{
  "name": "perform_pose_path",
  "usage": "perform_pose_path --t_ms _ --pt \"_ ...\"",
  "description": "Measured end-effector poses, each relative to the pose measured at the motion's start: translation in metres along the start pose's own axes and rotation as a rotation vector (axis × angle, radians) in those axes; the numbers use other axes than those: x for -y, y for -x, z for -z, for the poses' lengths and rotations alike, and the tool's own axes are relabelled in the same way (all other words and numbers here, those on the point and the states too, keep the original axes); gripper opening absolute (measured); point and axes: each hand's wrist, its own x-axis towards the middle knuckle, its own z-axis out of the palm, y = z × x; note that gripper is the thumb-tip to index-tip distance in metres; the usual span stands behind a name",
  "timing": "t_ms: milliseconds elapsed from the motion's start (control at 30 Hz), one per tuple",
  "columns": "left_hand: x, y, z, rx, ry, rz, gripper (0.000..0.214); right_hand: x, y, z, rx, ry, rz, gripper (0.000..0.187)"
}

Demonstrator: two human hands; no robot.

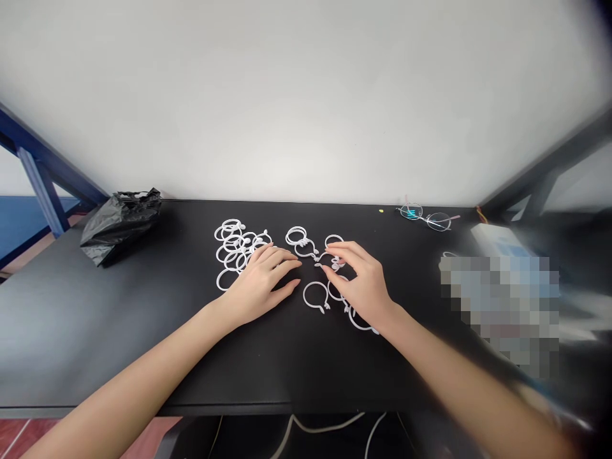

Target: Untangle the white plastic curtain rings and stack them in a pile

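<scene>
Several white plastic rings lie on a black table point(143, 344). A heap of rings point(236, 248) sits left of centre, and a looser group of rings point(303, 241) lies in the middle. My left hand point(262, 284) rests flat on the table with fingers stretched out, touching the edge of the heap. My right hand point(361, 280) hovers over the middle group, thumb and forefinger pinching together at a small ring piece point(325, 262). A single ring with a clip point(315, 296) lies between my two hands. More rings point(358, 319) show under my right wrist.
A crumpled black plastic bag point(119, 223) lies at the table's back left. A pair of glasses point(428, 217) rests at the back right by the white wall. A blurred patch point(500, 306) covers things on the right. Cables point(329, 427) hang below the front edge.
</scene>
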Motion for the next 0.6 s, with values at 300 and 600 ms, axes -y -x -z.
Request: perform_pose_path --t_ms 300,600 --pt "-0.017 0.004 0.001 0.000 0.398 0.176 0.068 0.025 0.003 0.004 -0.112 -0.284 0.180 0.020" --pt "-0.039 -0.006 0.002 0.099 0.800 0.221 0.026 0.038 0.010 -0.003 -0.028 -0.475 0.098 0.017"
